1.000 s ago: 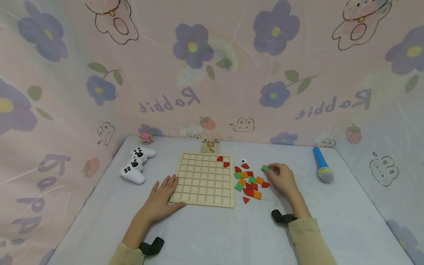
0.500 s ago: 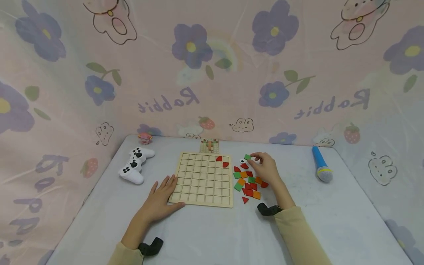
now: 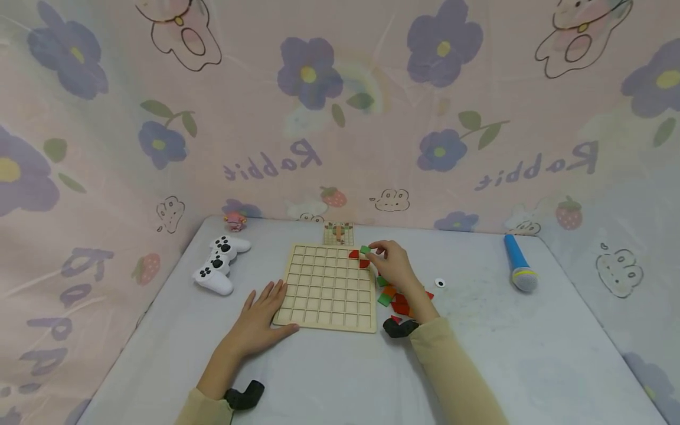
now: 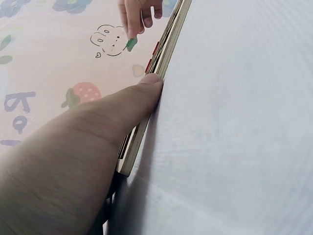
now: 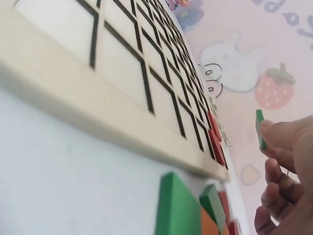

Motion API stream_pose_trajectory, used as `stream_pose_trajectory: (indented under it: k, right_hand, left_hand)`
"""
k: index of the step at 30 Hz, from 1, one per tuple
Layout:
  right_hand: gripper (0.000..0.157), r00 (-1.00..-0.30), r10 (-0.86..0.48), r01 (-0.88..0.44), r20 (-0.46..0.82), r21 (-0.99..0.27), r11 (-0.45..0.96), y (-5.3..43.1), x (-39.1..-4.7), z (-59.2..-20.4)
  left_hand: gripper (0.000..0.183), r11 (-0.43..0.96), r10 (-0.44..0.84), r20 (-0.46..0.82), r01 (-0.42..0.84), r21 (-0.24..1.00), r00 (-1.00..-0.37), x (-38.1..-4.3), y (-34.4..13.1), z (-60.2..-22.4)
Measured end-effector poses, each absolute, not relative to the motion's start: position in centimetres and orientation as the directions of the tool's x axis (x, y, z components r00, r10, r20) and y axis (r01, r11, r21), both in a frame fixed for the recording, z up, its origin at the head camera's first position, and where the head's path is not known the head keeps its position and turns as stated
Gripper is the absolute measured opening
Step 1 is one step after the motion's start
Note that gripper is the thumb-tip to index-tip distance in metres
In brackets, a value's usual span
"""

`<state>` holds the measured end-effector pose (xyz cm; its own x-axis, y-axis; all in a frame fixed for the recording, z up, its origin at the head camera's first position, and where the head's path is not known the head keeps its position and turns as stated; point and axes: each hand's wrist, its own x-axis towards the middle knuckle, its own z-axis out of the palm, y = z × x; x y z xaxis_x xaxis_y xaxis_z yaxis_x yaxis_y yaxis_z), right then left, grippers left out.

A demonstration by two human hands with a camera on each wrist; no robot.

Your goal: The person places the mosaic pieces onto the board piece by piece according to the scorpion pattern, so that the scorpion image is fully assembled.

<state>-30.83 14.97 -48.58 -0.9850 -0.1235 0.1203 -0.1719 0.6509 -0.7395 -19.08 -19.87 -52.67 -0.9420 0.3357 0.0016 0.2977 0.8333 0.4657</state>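
In the head view a wooden grid board (image 3: 329, 289) lies on the table, with two red quarter-round pieces (image 3: 363, 264) set in its far right squares. My right hand (image 3: 394, 265) pinches a green square tile (image 5: 259, 129) between thumb and fingertips, held above the board's far right corner. Spread fingers of my left hand (image 3: 260, 319) rest at the board's left edge, and the left thumb (image 4: 142, 93) lies along its near edge in the left wrist view. Beside the board is a pile of red, green and orange pieces (image 3: 399, 304), partly hidden under my right forearm.
A small picture card (image 3: 338, 234) with a coloured pattern lies behind the board. A white round eye piece (image 3: 440, 283) sits right of the pile. A white game controller (image 3: 219, 264) and a pink figurine (image 3: 235, 221) are at left, a blue toy microphone (image 3: 519, 264) at right.
My right hand has carried the green tile leftward from beyond the pile to over the board's corner. The eye piece has shifted right and nearer. The left hand stays in place.
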Motion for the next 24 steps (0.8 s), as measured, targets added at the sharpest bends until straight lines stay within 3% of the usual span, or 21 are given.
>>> stream_pose_trajectory:
  k: [24]
  right_hand:
    - [0.031, -0.968, -0.214, -0.242, 0.128, -0.698, 0.674, 13.3, -30.9, -50.7]
  left_hand:
    - [0.104, 0.832, 0.332, 0.006, 0.296, 0.469, -0.943, -19.1, -19.8, -52.7]
